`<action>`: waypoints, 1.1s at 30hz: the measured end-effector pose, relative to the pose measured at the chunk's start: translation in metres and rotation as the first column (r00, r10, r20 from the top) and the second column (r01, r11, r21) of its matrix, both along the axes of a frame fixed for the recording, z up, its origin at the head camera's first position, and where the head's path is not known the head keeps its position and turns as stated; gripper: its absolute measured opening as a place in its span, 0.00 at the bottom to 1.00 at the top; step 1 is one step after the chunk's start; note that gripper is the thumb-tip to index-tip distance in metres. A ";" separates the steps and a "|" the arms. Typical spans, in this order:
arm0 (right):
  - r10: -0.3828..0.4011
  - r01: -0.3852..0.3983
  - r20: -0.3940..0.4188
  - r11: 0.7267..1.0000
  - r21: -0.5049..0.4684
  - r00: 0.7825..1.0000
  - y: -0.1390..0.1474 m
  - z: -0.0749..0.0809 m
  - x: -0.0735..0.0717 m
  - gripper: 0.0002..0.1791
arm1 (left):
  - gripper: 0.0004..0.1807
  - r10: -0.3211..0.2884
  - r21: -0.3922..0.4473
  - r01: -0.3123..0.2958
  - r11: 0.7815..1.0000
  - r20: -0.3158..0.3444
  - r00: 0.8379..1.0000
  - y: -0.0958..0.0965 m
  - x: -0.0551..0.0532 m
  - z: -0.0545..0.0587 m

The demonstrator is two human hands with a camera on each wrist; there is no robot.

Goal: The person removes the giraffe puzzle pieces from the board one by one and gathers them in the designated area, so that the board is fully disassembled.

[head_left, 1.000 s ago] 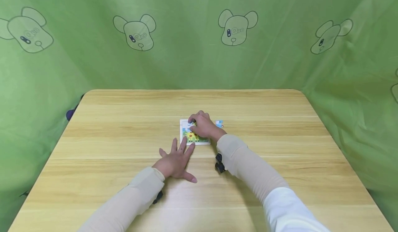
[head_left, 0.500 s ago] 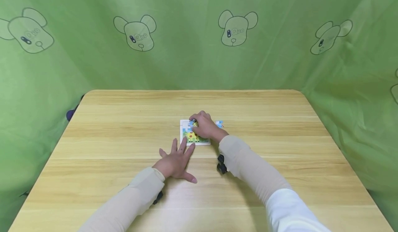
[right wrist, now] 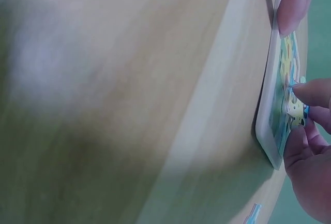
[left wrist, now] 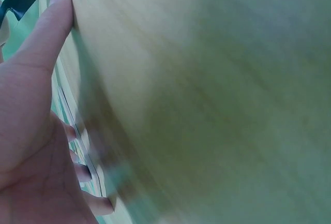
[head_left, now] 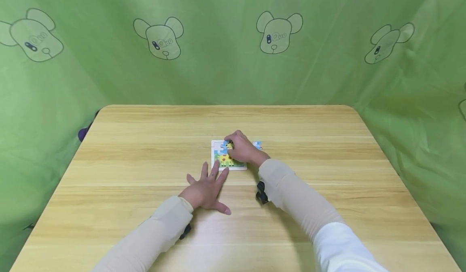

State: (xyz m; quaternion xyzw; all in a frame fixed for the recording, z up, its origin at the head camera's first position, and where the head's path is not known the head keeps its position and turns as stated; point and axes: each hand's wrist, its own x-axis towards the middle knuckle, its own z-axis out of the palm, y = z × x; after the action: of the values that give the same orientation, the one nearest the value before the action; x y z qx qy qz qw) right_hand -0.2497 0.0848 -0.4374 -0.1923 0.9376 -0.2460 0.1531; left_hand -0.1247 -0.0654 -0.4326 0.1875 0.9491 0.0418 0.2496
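A white-framed jigsaw puzzle [head_left: 212, 155] with a giraffe picture lies on the table, its upper left part showing bare white backing. Over its upper middle, my right hand [head_left: 243, 148] pinches a jigsaw piece [head_left: 229, 145] bearing the giraffe's head. In the right wrist view that piece [right wrist: 297, 110] sits tilted between thumb and fingers, close over the picture. My left hand [head_left: 205, 192] is spread out on the table, fingertips at the frame's near edge; the left wrist view shows its thumb [left wrist: 49, 32] stretched out straight.
Another blue jigsaw piece [head_left: 257, 144] lies on the table just right of the frame, partly behind the right hand. The wooden table [head_left: 145, 150] ends at a green curtain [head_left: 218, 73] printed with bear heads.
My right hand has shifted slightly right with the giraffe-head piece, uncovering more of it and overlapping the loose piece. The left hand stays where it was.
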 end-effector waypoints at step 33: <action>0.044 -0.043 -0.017 0.997 0.060 0.999 0.004 0.002 0.004 0.30 | 0.68 0.004 0.008 -0.004 1.000 0.008 1.000 -0.001 -0.001 0.002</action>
State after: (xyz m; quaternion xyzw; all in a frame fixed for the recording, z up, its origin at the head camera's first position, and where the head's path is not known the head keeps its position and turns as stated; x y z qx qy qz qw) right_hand -0.2454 0.0884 -0.4357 -0.2103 0.9415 -0.2125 0.1554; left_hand -0.1257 -0.0660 -0.4304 0.1867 0.9483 0.0469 0.2525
